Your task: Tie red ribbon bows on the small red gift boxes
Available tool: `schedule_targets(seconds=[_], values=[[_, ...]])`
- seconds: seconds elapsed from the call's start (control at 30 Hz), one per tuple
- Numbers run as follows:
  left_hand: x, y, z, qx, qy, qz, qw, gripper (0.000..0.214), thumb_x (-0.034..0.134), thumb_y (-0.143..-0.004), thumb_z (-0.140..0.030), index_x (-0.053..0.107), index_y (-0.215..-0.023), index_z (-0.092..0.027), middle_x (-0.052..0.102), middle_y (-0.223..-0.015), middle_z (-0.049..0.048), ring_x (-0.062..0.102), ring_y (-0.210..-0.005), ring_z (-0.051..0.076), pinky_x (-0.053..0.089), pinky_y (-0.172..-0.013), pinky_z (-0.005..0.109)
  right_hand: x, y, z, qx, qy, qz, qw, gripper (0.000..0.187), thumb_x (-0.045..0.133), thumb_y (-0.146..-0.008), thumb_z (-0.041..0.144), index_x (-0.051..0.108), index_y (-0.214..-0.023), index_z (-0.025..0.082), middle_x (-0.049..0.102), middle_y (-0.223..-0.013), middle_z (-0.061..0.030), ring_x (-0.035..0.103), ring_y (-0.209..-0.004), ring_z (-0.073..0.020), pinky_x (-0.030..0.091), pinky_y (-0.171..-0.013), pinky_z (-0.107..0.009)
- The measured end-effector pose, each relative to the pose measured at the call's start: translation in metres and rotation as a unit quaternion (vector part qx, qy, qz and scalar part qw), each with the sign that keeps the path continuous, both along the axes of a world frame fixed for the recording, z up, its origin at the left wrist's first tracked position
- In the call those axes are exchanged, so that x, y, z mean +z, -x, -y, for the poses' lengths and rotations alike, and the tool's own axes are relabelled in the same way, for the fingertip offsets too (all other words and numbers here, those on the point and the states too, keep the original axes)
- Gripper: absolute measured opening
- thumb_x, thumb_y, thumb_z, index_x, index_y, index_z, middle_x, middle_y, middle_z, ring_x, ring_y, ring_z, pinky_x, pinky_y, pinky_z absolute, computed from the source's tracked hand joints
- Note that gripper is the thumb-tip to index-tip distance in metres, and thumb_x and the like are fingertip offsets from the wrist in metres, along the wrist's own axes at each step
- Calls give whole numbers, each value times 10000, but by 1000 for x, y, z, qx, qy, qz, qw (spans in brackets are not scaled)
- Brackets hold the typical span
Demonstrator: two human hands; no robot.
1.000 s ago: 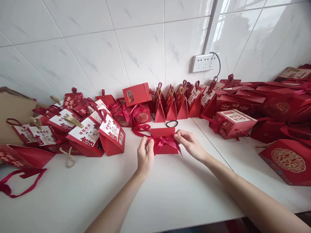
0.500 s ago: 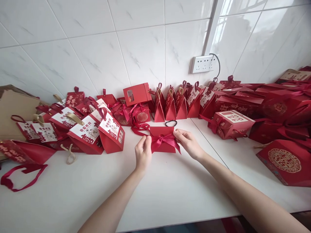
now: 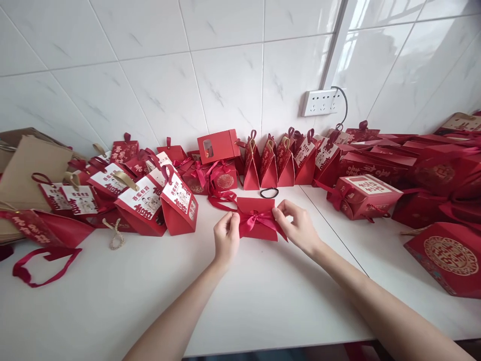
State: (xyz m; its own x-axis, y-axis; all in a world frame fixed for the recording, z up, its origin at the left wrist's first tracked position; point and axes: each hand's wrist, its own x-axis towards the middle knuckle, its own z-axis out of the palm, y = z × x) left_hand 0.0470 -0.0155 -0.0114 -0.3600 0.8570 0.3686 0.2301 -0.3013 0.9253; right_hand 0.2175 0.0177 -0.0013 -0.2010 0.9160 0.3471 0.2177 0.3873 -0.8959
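A small flat red gift box (image 3: 257, 206) lies on the white counter (image 3: 240, 296) in front of me, with a red satin ribbon bow (image 3: 259, 219) across its near side. My left hand (image 3: 226, 237) pinches the bow's left loop between thumb and fingers. On the other side my right hand (image 3: 296, 225) pinches the right loop at the box's edge. Both hands are closed on the ribbon, and the box rests on the counter.
Rows of red gift bags (image 3: 285, 163) and boxes (image 3: 363, 194) line the tiled wall and fill the right side. A black hair tie (image 3: 269, 192) lies just behind the box. Brown paper bags (image 3: 26, 170) sit far left, a loose red ribbon (image 3: 41, 263) near them. A wall socket (image 3: 320, 102) hangs above.
Both hands have stayed on the bow, with the fingers shifting only slightly on the loops. My head camera has moved a little, so the scene sits further right.
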Motion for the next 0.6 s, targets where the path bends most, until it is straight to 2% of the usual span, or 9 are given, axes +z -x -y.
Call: schedule_targets(seconds=[0.07, 0.13, 0.2, 0.33, 0.4, 0.47, 0.53, 0.6], values=[[0, 3, 0, -1, -3, -1, 1000, 384, 476, -832, -338, 239, -556, -215, 236, -532, -47, 245, -508, 103, 252, -476, 238, -1, -3, 1, -38, -136, 59, 988, 328, 577, -812, 500, 493, -885, 192, 542, -890, -81, 520, -813, -214, 474, -686, -344], [0, 5, -1, -2, -4, 1, 1000, 378, 478, -830, -339, 255, -551, -214, 248, -529, -47, 260, -507, 104, 263, -483, 236, -2, -4, 0, -17, -212, 91, 973, 546, 615, -786, 529, 417, -1162, 186, 483, -1129, -148, 513, -1017, -271, 498, -792, -412], [1, 4, 0, -7, -5, 2, 1000, 371, 483, -830, -338, 272, -551, -212, 261, -528, -48, 274, -508, 103, 276, -489, 233, -4, -4, 1, 26, -229, 117, 966, 805, 631, -758, 596, 252, -1340, 189, 392, -1246, -189, 478, -1129, -310, 500, -837, -461], [-1, 1, 1, -9, -8, 8, 1000, 359, 480, -840, -346, 291, -568, -210, 283, -530, -54, 295, -509, 98, 300, -499, 223, -3, -1, 7, 50, -256, 163, 951, 1086, 654, -668, 703, 76, -1442, 207, 297, -1348, -223, 421, -1216, -372, 503, -851, -522], [-1, 1, 1, -8, -9, 13, 1000, 350, 486, -840, -350, 303, -575, -212, 292, -529, -58, 307, -503, 97, 312, -498, 219, -2, 2, 12, 43, -282, 181, 941, 1158, 663, -624, 734, 57, -1457, 204, 269, -1390, -236, 377, -1256, -401, 494, -866, -555], [-2, 2, 0, -8, -13, 17, 1000, 311, 502, -827, -340, 349, -589, -210, 367, -565, -49, 380, -535, 102, 357, -529, 215, -1, 5, 16, 37, -301, 202, 931, 1171, 673, -623, 722, 52, -1463, 193, 259, -1410, -248, 357, -1274, -415, 484, -880, -581], [-1, 4, -1, -10, -19, 21, 1000, 255, 515, -813, -324, 420, -612, -200, 528, -724, -3, 513, -687, 123, 425, -631, 218, -1, 6, 19, 41, -306, 216, 926, 1134, 683, -661, 665, 42, -1465, 187, 251, -1416, -255, 357, -1281, -412, 482, -889, -585], [0, 5, -1, -22, -13, 28, 999, 231, 514, -812, -315, 467, -623, -190, 614, -936, 44, 576, -866, 152, 456, -737, 235, 0, 6, 20, 53, -303, 223, 925, 1124, 694, -672, 625, 33, -1465, 180, 223, -1427, -261, 336, -1301, -413, 485, -894, -580]])
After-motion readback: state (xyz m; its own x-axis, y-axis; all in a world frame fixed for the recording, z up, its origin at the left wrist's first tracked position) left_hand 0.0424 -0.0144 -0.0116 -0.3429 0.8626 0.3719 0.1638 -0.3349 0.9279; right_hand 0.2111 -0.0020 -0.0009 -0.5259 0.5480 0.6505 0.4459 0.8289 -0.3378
